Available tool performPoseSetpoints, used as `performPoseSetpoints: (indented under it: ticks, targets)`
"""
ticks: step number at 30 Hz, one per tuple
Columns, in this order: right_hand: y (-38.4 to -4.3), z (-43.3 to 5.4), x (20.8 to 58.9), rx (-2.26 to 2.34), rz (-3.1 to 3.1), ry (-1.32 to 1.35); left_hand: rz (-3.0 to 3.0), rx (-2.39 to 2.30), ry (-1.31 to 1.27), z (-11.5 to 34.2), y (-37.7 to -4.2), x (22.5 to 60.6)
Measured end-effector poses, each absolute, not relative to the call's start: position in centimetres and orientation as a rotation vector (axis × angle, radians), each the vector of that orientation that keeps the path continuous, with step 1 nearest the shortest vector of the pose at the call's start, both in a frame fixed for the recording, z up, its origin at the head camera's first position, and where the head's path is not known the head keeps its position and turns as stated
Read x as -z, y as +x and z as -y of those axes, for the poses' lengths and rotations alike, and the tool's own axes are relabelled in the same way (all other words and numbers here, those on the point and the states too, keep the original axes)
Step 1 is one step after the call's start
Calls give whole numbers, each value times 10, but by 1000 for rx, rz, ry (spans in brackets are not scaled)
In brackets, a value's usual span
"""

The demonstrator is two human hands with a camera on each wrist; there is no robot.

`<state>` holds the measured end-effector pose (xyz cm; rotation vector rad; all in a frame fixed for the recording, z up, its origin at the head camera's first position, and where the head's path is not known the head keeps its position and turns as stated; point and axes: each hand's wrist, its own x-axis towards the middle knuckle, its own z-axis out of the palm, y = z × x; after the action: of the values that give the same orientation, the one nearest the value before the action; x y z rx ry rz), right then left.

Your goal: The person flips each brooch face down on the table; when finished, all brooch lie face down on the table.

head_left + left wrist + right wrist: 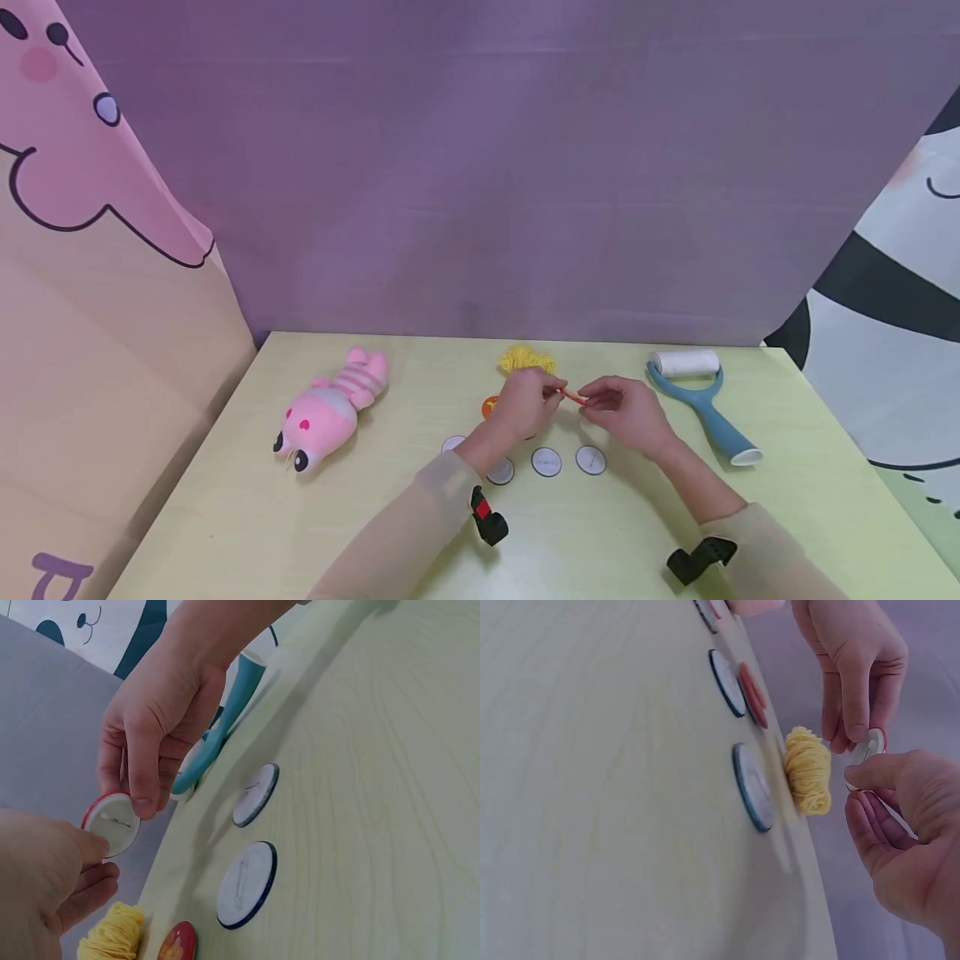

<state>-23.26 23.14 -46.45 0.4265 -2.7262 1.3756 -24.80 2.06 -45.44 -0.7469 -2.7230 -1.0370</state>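
Both hands hold one round pin badge [111, 826] up over the far part of the table. Its edge is red, and the white back with a metal pin faces me in the left wrist view. My left hand [523, 406] pinches one edge between thumb and fingers. Opposite it, my right hand [628, 414] pinches the other edge. Below the hands, several badges lie white back up, among them a dark-rimmed badge [546, 462] and another badge [591, 460]. An orange-red badge [489, 407] lies left of my left hand, partly hidden by it.
A yellow yarn bundle [527, 358] lies behind my left hand, near the table's far edge. On the right is a blue-handled lint roller [708, 404]. A pink plush toy [330, 412] lies on the left of the pale table [225, 517]. Behind rises a purple backdrop [480, 167].
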Motion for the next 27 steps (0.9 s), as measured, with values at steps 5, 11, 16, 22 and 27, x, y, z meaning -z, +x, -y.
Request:
performPoseSetpoints:
  ticks: [5, 11, 16, 22, 27]
  targets:
    - [-227, -235, 453, -1423, 2684, 450, 2632, 1125, -779, -18, -246, 447]
    - [-220, -237, 440, -1434, 2662, 448, 2558, 1201, -795, -17, -245, 440]
    - [-218, -237, 436, -1501, 2588, 501, 2530, 1217, -794, -15, -246, 437]
    - [-219, -237, 437, -1572, 2477, 589, 2501, 1299, -815, -14, -243, 434]
    - [-219, -238, 437, -1584, 2410, 657, 2496, 1325, -837, -13, -240, 431]
